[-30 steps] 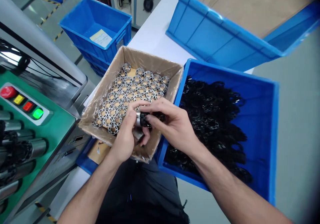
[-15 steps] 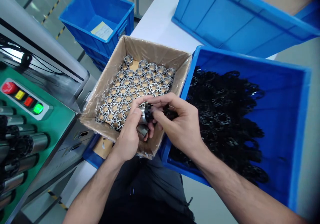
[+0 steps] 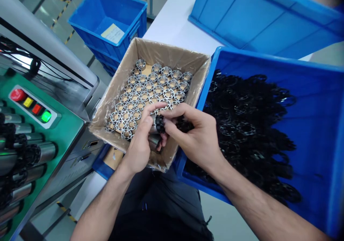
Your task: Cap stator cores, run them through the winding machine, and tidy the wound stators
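My left hand [image 3: 139,144] is closed round a metal cylinder part [image 3: 154,140], with a second one pinched at its fingertips. My right hand [image 3: 196,137] pinches a black plastic ring [image 3: 160,123] against the end of that metal part and holds more black rings [image 3: 184,125] in its palm. Both hands meet over the near right corner of a cardboard box [image 3: 115,87] lined with clear film. Several metal cylinder parts [image 3: 150,90] stand in rows inside it.
A blue bin [image 3: 317,101] full of black plastic rings [image 3: 249,126] sits at the right. Another blue bin [image 3: 255,19] stands behind it, and a third [image 3: 107,15] lower at the back left. A green machine panel [image 3: 61,133] with coloured buttons [image 3: 32,105] and metal spindles [image 3: 32,155] is at the left.
The view has shifted slightly, so the box and bins sit a little further right. My hands stay together on the metal part and black ring, fingers working it a little.
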The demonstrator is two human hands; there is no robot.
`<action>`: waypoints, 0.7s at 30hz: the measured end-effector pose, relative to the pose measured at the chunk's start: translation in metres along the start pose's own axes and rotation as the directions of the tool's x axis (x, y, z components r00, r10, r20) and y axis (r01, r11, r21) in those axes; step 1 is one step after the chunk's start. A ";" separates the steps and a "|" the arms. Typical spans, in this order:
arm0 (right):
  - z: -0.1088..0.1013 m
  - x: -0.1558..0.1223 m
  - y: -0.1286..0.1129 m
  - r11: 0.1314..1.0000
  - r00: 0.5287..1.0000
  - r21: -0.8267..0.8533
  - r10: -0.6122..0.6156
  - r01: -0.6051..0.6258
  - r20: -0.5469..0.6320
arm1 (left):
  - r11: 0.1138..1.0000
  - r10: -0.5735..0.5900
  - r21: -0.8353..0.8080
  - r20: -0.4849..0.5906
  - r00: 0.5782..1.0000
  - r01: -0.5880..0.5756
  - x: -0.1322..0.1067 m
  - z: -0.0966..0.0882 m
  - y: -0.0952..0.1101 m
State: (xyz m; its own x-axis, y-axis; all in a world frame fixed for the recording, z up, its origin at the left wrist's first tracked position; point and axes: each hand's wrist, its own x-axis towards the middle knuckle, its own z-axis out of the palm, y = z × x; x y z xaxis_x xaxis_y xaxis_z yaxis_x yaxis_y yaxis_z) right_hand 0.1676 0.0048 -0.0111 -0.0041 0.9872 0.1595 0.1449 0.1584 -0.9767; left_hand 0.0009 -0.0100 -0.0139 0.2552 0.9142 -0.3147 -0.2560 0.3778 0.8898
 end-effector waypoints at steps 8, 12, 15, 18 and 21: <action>-0.006 0.002 -0.005 0.999 0.999 0.026 -0.027 0.026 0.023 | 1.000 0.029 -0.004 0.053 0.998 -0.029 0.001 0.001 0.002; -0.023 0.010 -0.011 0.882 0.959 0.386 0.211 -0.271 0.191 | 0.987 0.157 -0.009 -0.046 0.987 -0.158 0.005 0.002 0.005; -0.030 0.011 -0.013 0.727 0.908 0.554 0.251 -0.405 0.335 | 0.993 0.107 0.045 -0.011 0.994 -0.106 0.004 0.002 0.006; -0.030 0.010 -0.013 0.592 0.871 0.658 0.171 -0.465 0.461 | 0.988 0.059 0.133 0.117 0.991 -0.075 0.002 0.003 0.007; -0.032 0.010 -0.014 0.566 0.835 0.640 0.177 -0.519 0.521 | 0.972 0.162 0.156 0.112 0.981 -0.178 0.003 0.004 0.006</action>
State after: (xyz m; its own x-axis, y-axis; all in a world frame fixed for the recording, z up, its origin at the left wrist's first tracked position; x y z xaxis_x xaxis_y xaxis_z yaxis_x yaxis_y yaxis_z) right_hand 0.1976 0.0115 0.0084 -0.4934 0.8623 -0.1142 -0.5491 -0.4106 -0.7279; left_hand 0.0036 -0.0052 -0.0084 0.3129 0.9411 -0.1279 -0.1489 0.1816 0.9720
